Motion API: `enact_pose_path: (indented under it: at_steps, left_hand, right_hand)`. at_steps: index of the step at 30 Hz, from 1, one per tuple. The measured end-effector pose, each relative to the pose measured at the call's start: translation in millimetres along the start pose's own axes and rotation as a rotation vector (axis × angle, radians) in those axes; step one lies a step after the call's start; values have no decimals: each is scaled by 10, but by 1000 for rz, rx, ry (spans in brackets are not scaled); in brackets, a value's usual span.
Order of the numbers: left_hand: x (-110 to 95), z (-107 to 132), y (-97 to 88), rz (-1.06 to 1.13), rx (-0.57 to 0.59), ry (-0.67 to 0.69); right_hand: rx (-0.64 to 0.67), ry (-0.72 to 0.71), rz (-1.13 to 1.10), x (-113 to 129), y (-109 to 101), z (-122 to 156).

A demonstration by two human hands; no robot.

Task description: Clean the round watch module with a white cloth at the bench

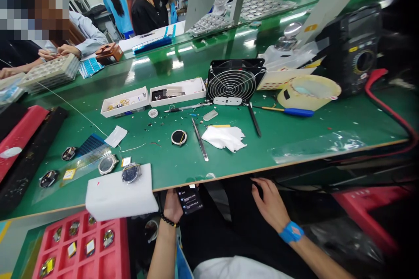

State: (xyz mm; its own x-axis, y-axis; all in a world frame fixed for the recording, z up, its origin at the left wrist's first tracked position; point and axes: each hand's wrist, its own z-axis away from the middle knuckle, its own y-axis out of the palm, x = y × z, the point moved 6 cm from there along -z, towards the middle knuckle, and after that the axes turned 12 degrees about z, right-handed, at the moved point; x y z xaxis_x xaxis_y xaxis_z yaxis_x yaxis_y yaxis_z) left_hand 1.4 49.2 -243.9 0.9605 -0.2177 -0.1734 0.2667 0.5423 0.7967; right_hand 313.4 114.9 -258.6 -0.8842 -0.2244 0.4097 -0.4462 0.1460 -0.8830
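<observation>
Below the table's front edge my left hand (pixel 173 206) grips a smartphone (pixel 190 199) with a lit dark screen. My right hand (pixel 269 202) lies over my dark-clothed leg, fingers stretched out, with nothing in it. On the table above them are a round watch (pixel 179 137), tweezers (pixel 199 139) and a crumpled white cloth (pixel 224 138). To the left, another watch (pixel 131 173) rests on a white foam sheet (pixel 119 194) that hangs over the edge. A further watch (pixel 107 164) lies behind it, beside a small battery (pixel 126 161).
A black fan (pixel 234 82) stands behind two white boxes (pixel 125 102) of small parts. Right are a blue-handled screwdriver (pixel 298 112), a yellowish tub (pixel 309 91) and a black device (pixel 355 52). A pink tray (pixel 81 266) sits lower left. Other people work across the green table (pixel 235 157).
</observation>
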Motion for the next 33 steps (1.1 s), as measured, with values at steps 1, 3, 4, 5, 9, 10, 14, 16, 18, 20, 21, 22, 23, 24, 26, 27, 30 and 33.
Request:
enact_pose_path:
  at_steps: [1, 3, 4, 5, 9, 10, 14, 16, 18, 20, 21, 22, 23, 24, 26, 27, 30, 33]
  left_hand:
    - [0, 1, -2, -3, -1, 0]
    - [-2, -1, 0, -10, -1, 5]
    - [-4, -4, 3, -14, -2, 10]
    - [-7, -7, 8, -19, -2, 13]
    - [-18, -8, 33, -48, -8, 17]
    - [-20, -2, 38, -58, -11, 15]
    - [-26, 31, 41, -99, -33, 6]
    - [-26, 45, 37, -119, -47, 3]
    - [-27, 54, 39, -138, -59, 5]
    - [-31, 61, 47, -154, -68, 15]
    - [-33, 64, 53, -161, -72, 21]
    - [-36, 67, 59, -168, -75, 29]
    - [-38, 68, 64, -175, -77, 38]
    - [-41, 69, 68, -181, -79, 48]
    - [-46, 66, 72, -194, -81, 71]
    - [-50, 62, 71, -200, -81, 83]
    - [-58, 52, 62, -220, -85, 110]
    - [-64, 51, 57, -240, -94, 116]
  right_hand:
    - [0, -2, 6, 5, -4, -1]
    - [1, -5, 19, 17, -7, -3]
    - [0, -7, 26, 23, -6, -2]
    - [0, -8, 31, 27, -3, -1]
    - [-1, -10, 42, 32, 14, -1]
    - [1, -10, 43, 31, 18, -3]
    - [13, -8, 50, 25, 30, -11]
    - [14, -6, 54, 25, 30, -13]
    - [15, -5, 55, 28, 30, -11]
    - [18, -6, 55, 38, 31, -5]
    - [19, -7, 55, 44, 32, -2]
    - [21, -8, 54, 53, 32, 2]
    - [22, -10, 53, 64, 31, 6]
    - [24, -13, 51, 77, 31, 9]
    - [30, -18, 42, 107, 30, 15]
    - [35, -19, 37, 123, 30, 17]
    - [56, -23, 23, 174, 30, 19]
    - [79, -24, 10, 223, 30, 14]
